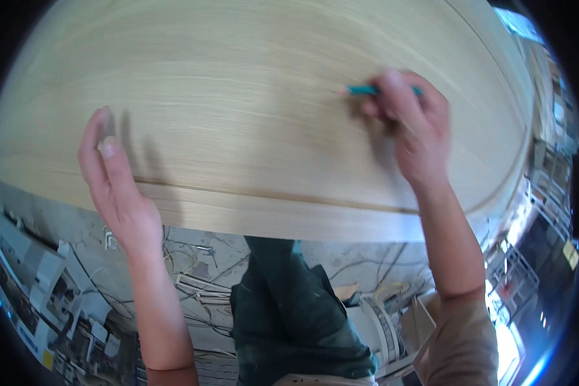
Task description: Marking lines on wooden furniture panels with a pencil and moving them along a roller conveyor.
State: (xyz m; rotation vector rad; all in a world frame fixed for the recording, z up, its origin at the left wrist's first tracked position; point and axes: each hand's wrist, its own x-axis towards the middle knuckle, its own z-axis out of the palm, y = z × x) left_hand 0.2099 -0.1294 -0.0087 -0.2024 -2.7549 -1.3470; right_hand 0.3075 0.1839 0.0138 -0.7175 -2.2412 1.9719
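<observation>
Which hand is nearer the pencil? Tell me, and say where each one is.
Right. The right hand grips the teal pencil in its fingers, tip on the wood panel. The left hand rests flat on the panel, far off to the pencil's left.

Bare forearms, tan rolled sleeve (pixel 460 341) at right elbow, dark green trousers (pixel 289 309), dusty patches

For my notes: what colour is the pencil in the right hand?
Teal, seen in the head view: pencil in the right hand.
</observation>
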